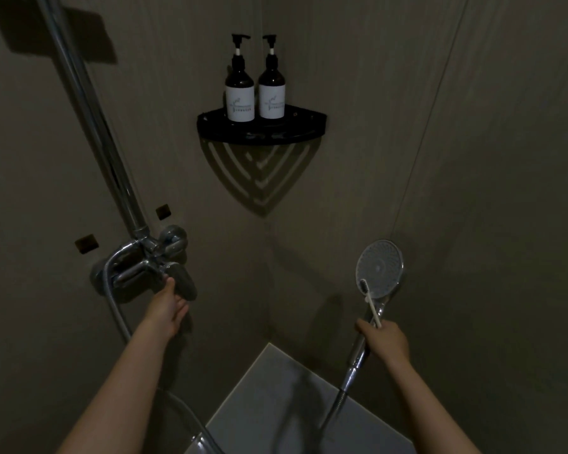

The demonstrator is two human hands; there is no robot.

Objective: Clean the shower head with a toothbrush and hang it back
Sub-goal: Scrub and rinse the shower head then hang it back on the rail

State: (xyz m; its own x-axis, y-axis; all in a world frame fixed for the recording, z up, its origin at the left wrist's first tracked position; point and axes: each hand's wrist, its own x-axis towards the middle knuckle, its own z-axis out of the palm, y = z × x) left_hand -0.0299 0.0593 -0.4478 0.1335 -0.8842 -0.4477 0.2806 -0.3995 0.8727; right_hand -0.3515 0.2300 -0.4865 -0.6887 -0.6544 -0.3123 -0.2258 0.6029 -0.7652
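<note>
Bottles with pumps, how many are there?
2. The left pump bottle stands on the black corner shelf, the right pump bottle close beside it; I can't see whether another hides behind them.

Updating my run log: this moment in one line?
left hand touches faucet lever | right hand grips shower head, toothbrush | unhung
</note>
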